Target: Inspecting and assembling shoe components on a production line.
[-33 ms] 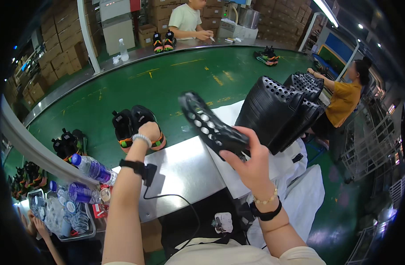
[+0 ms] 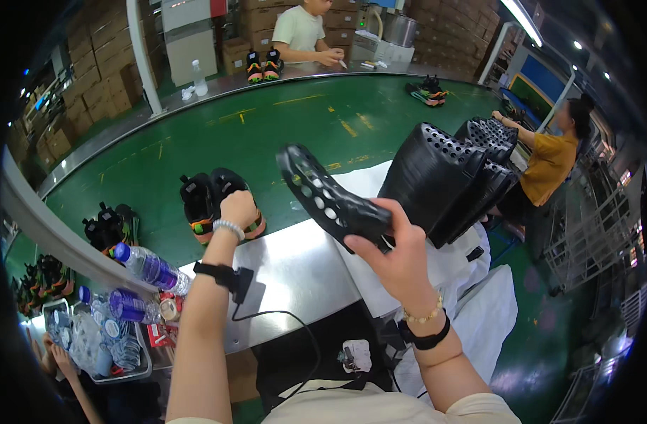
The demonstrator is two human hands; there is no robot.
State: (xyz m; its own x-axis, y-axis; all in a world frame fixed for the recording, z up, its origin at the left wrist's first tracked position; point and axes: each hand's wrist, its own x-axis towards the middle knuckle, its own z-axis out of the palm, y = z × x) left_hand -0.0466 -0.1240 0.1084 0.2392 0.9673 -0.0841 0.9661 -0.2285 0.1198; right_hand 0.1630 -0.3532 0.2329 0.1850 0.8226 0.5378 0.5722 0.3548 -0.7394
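Observation:
My right hand (image 2: 402,247) grips one end of a black plastic shoe tree (image 2: 330,200) with a row of round holes, thumb below and fingers above. Its other end points up and to the left, over the green belt. My left hand (image 2: 239,210) is closed at the opening of a black sneaker (image 2: 256,225) with an orange and green sole; its fingertips are hidden. The matching sneaker (image 2: 198,201) stands beside it on the left. To the right of the shoe tree, several nested stacks of black holed shoe trees (image 2: 429,184) rest on white sheeting.
A metal tabletop (image 2: 288,265) lies before me, beside the green belt (image 2: 281,131). Plastic bottles (image 2: 150,268) and a clear bin (image 2: 136,374) are at left. Other sneakers (image 2: 111,226) stand on the belt. People work across the belt, at right and lower left.
The shoe tree in my right hand has shifted slightly left and turned, so its holes appear narrower. My left hand stays at the sneaker.

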